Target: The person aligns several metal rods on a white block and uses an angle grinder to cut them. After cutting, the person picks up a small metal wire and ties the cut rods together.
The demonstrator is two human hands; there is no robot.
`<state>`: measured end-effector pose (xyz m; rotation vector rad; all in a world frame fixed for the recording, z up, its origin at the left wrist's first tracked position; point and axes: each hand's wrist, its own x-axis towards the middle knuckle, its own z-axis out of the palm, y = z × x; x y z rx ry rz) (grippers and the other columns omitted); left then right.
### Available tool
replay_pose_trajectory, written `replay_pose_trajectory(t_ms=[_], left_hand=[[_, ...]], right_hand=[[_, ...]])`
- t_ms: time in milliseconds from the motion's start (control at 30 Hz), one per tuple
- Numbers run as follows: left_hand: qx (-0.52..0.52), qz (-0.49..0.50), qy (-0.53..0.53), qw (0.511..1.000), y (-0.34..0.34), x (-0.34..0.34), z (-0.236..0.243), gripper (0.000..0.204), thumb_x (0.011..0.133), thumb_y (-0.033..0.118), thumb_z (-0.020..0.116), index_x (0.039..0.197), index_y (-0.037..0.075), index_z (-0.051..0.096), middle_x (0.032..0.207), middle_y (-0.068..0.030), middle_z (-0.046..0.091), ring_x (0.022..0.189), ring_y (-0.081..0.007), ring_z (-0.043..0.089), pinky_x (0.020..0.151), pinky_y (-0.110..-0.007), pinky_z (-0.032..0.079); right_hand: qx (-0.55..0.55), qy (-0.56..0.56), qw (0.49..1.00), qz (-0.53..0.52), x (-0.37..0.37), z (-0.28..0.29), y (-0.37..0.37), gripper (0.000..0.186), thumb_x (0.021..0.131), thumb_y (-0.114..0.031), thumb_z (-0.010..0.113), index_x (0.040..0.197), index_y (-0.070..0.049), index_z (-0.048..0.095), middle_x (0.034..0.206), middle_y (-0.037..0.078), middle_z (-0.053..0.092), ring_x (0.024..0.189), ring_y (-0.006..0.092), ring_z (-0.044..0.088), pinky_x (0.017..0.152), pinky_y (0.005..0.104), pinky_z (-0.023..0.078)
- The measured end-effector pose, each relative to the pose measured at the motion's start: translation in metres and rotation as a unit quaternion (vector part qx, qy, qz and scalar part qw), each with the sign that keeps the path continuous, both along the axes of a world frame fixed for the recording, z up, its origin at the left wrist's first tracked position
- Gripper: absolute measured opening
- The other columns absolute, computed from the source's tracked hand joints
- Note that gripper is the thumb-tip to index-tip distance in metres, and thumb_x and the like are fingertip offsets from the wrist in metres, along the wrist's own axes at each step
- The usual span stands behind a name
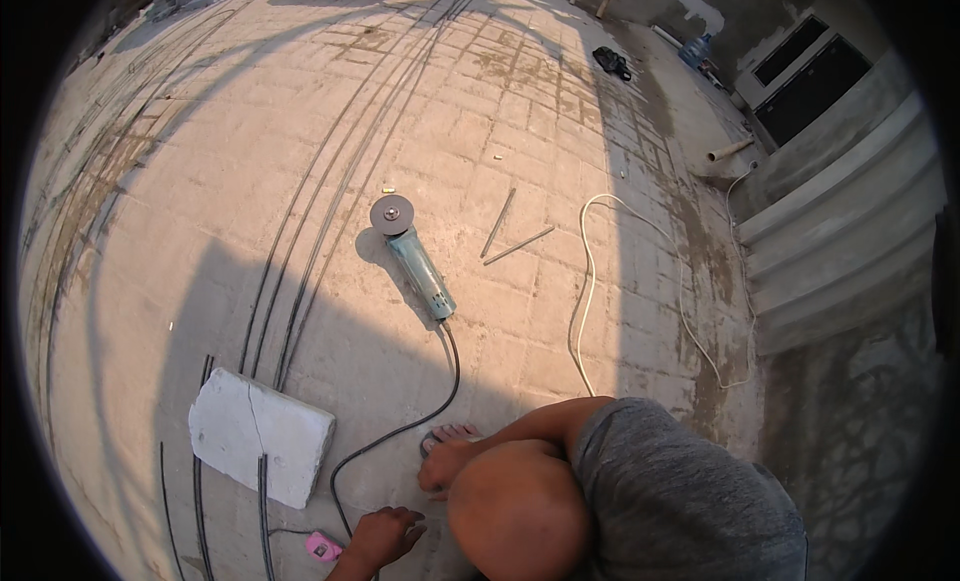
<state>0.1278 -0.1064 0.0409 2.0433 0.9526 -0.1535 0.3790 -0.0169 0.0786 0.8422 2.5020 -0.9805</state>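
Down at the lower edge my left hand (pixel 385 537) reaches in over the paving, fingers loosely apart and nothing seen in them. Just left of it lies a small pink tape measure (pixel 323 547), a thin dark strip running from it toward the steel rods (pixel 265 501). My right arm (pixel 545 423) stretches left from a grey sleeve, past my bent knee (pixel 520 511), toward my sandalled foot (pixel 452 437); the fingers of that hand cannot be made out. Farther ahead an angle grinder (pixel 424 273) with a round disc lies on the floor, its black cord (pixel 400 421) curving back toward me.
A cracked white slab (pixel 260 431) rests across rods at the left; long rods (pixel 330 201) run far ahead. Two short cut rods (pixel 518 246) lie right of the grinder. A white cable (pixel 590 271) loops near the wall (pixel 850 221). A black bag (pixel 612 64) lies farther off.
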Motion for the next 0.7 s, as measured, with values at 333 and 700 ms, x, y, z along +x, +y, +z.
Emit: replay_pose_trajectory(t_ms=[333, 700], left_hand=[[-0.039, -0.054, 0.028, 0.997, -0.008, 0.008, -0.001, 0.031, 0.091, 0.033, 0.067, 0.107, 0.006, 0.070, 0.101, -0.0148, 0.074, 0.093, -0.0363, 0.072, 0.080, -0.048, 0.059], [-0.017, -0.066, -0.021, 0.997, -0.014, 0.002, -0.023, 0.033, 0.099, 0.035, 0.062, 0.125, 0.015, 0.070, 0.109, -0.0085, 0.073, 0.099, -0.0310, 0.072, 0.084, -0.045, 0.059]], right_hand=[[-0.020, -0.003, 1.000, -0.016, 0.000, 0.003, 0.001, 0.032, 0.088, -0.052, 0.066, 0.097, -0.021, 0.069, 0.112, 0.016, 0.067, 0.119, 0.0556, 0.054, 0.103, 0.0738, 0.036], [0.013, 0.059, 0.997, 0.044, 0.003, -0.086, -0.019, 0.034, 0.095, -0.049, 0.063, 0.093, -0.015, 0.067, 0.100, 0.013, 0.068, 0.102, 0.0472, 0.062, 0.089, 0.0656, 0.044]])
